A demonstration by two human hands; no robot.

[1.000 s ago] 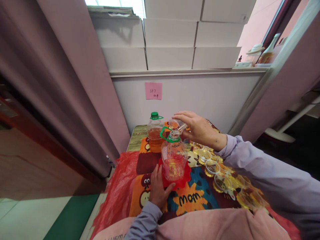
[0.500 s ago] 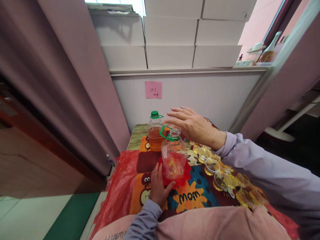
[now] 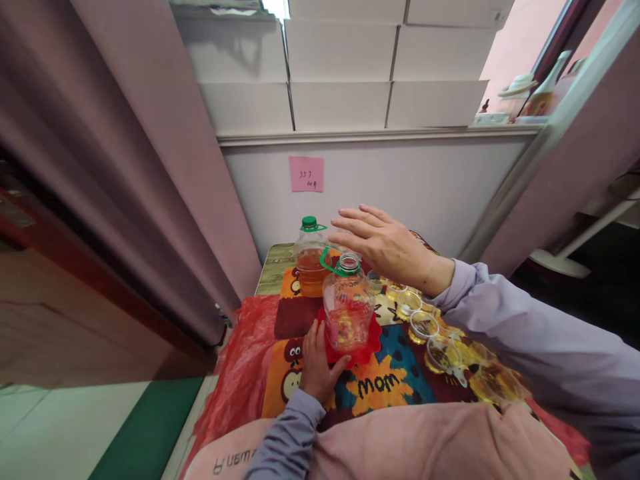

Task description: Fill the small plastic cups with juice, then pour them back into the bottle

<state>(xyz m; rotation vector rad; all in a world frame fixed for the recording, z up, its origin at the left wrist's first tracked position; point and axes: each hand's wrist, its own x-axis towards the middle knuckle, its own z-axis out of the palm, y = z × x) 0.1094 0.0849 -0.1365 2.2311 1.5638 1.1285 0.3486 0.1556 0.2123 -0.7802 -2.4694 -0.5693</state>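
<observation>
Bottle (image 3: 349, 308), uncapped, upright on red dish (image 3: 373, 345), patterned cloth (image 3: 299, 318) over table (image 3: 273, 272), left hand (image 3: 319, 365) spread at dish edge, right hand (image 3: 387, 248) raised near bottle mouth, fingers extended, hold indeterminable, pale wall (image 3: 400, 177) behind, pink curtain (image 3: 155, 133) left.

Green-handled bottle (image 3: 349, 307), red tray (image 3: 369, 353), multicoloured patterned tablecloth (image 3: 411, 380)

You get soft, muted light, a glaring gap (image 3: 277, 8) upper left-centre, shadow across the panel (image 3: 227, 57) below, glints on the open bottle (image 3: 349, 313), stretched edges.
</observation>
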